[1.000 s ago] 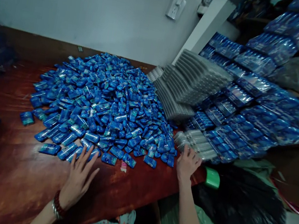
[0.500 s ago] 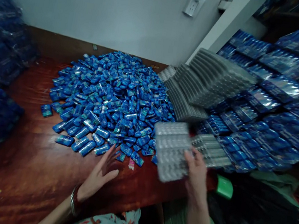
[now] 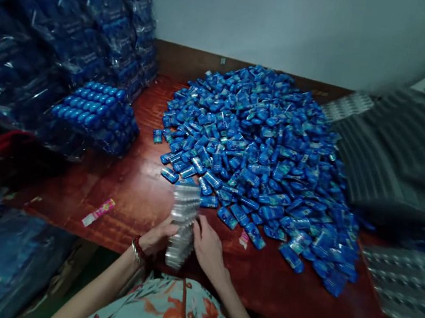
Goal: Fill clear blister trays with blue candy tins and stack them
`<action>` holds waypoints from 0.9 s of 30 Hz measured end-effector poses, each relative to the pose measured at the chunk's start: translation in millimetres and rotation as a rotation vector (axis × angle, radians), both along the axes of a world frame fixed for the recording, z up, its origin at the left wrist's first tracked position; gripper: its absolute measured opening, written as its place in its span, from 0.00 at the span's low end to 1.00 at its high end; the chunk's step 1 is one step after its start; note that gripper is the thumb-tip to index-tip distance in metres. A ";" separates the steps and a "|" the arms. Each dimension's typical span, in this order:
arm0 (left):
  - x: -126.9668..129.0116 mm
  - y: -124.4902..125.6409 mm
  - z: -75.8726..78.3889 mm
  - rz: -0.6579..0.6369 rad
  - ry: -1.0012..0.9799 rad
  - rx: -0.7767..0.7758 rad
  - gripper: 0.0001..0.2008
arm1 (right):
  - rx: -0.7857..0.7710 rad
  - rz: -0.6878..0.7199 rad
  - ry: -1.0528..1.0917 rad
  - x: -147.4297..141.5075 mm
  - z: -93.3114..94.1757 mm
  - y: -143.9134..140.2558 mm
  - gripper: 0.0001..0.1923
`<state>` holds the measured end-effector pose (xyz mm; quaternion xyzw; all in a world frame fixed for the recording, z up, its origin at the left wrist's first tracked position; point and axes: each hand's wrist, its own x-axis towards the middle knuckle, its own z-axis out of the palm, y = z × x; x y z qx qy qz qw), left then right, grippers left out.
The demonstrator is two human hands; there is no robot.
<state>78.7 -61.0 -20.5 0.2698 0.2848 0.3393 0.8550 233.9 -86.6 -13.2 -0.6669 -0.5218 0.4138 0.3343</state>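
Pale wall (image 3: 298, 22) closes the far side of the room, and a reddish-brown wooden worktop (image 3: 142, 196) runs up to it. We note a large heap of small blue packets (image 3: 262, 151) spread over the middle of the worktop, reaching nearly to the wall.

At the near edge of the worktop, both our hands meet around a clear plastic blister tray (image 3: 183, 224), held upright and edge-on to the camera. Our left hand (image 3: 157, 239) grips its left side low down, fingers curled against it; a beaded bracelet (image 3: 137, 249) sits on that wrist. Our right hand (image 3: 208, 247) grips the right side, fingers (image 3: 201, 228) wrapped onto the tray's edge. The tray stands between the two hands, its upper end just beside the nearest packets of the heap.

To the left, wrapped bundles of blue packets (image 3: 90, 113) are stacked on the worktop. A pink wrapper (image 3: 98, 212) lies flat left of our hands. To the right, grey trays (image 3: 410, 287) are blurred.
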 end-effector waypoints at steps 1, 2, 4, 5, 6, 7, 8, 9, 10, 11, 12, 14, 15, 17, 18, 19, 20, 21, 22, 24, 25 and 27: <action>-0.2 -1.9 4.3 0.039 0.024 -0.002 0.38 | 0.041 -0.014 -0.119 1.0 6.3 0.9 0.15; 0.8 -2.8 10.0 0.077 0.050 -0.001 0.38 | 0.091 -0.053 -0.188 2.4 13.2 2.1 0.15; 5.0 -1.4 22.9 0.162 0.114 0.013 0.37 | 0.175 -0.105 -0.140 5.1 27.1 5.1 0.15; 7.5 0.5 28.8 0.210 0.149 0.028 0.37 | 0.179 -0.074 -0.035 5.9 33.2 6.8 0.14; 9.9 2.8 33.6 0.253 0.177 0.043 0.37 | 0.153 -0.007 0.089 6.1 38.3 8.6 0.13; 12.0 5.1 36.9 0.285 0.196 0.052 0.38 | 0.108 0.070 0.209 5.8 42.3 10.3 0.13; 13.7 7.3 38.7 0.301 0.207 0.051 0.39 | 0.056 0.137 0.308 5.0 45.0 12.0 0.12; 14.6 9.0 39.0 0.306 0.214 0.042 0.39 | 0.009 0.180 0.382 4.0 46.7 13.7 0.12; 15.0 10.1 38.0 0.303 0.223 0.028 0.39 | -0.028 0.197 0.440 3.0 47.2 15.3 0.12; 14.7 10.5 36.3 0.297 0.235 0.017 0.38 | -0.059 0.199 0.498 2.1 46.8 16.6 0.12; 13.8 10.3 34.2 0.293 0.247 0.012 0.37 | -0.088 0.194 0.564 1.3 45.7 17.7 0.12; 11.0 8.2 30.5 0.287 0.264 0.009 0.35 | -0.145 0.187 0.691 0.3 41.7 18.7 0.12; 9.5 6.7 29.4 0.279 0.264 0.008 0.34 | -0.168 0.182 0.741 -0.1 39.3 18.5 0.12; 6.9 3.5 29.1 0.256 0.262 0.000 0.33 | -0.195 0.171 0.809 -0.9 34.5 17.2 0.12; 6.0 2.1 29.7 0.244 0.263 -0.006 0.32 | -0.202 0.168 0.831 -1.3 32.6 16.3 0.12; 5.3 0.9 30.4 0.230 0.265 -0.012 0.32 | -0.212 0.166 0.850 -1.7 31.3 15.3 0.13; 5.0 -0.1 31.0 0.219 0.267 -0.019 0.31 | -0.223 0.160 0.866 -1.8 30.9 14.5 0.14; 5.0 -0.8 31.3 0.212 0.268 -0.027 0.30 | -0.233 0.151 0.873 -1.8 31.4 14.0 0.14; 5.4 -1.2 31.1 0.210 0.264 -0.038 0.29 | -0.239 0.141 0.870 -1.6 33.0 13.9 0.14; 7.4 -0.9 28.9 0.214 0.237 -0.076 0.26 | -0.232 0.138 0.830 -0.1 38.8 15.8 0.14; 8.9 0.0 27.3 0.215 0.214 -0.101 0.25 | -0.216 0.146 0.788 1.2 42.5 17.9 0.13; 12.7 3.9 23.9 0.224 0.163 -0.155 0.23 | -0.156 0.177 0.670 5.5 50.7 24.7 0.12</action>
